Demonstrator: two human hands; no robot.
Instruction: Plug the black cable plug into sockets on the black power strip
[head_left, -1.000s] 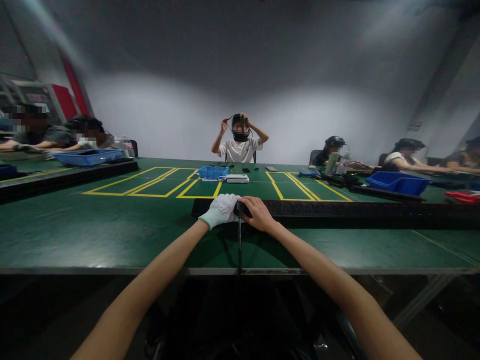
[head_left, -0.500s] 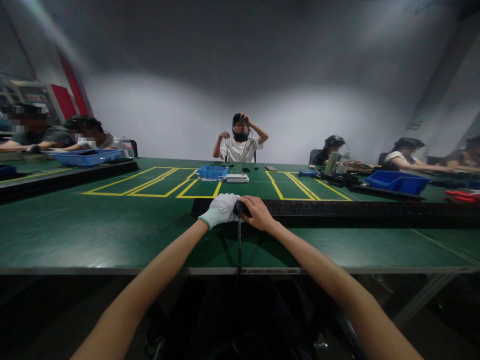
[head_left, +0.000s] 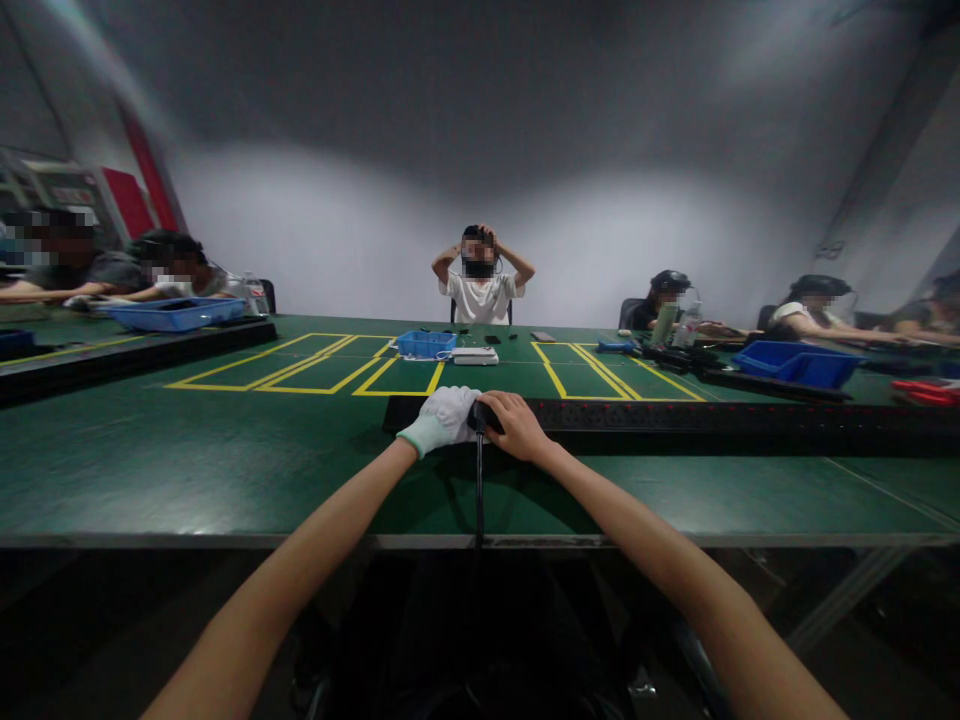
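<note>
Green table [head_left: 187,460] w/ power strip [head_left: 712,415].

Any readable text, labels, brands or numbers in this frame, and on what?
None can be read.
Red panel at far left: no legible lettering, blurred.
Small sign on the right wall: too small to read.
Black power strip under the hands: no readable marking.

hands [head_left: 480,420] on power strip [head_left: 712,417], bin [head_left: 425,345] behind, cable [head_left: 478,490] hanging before
</note>
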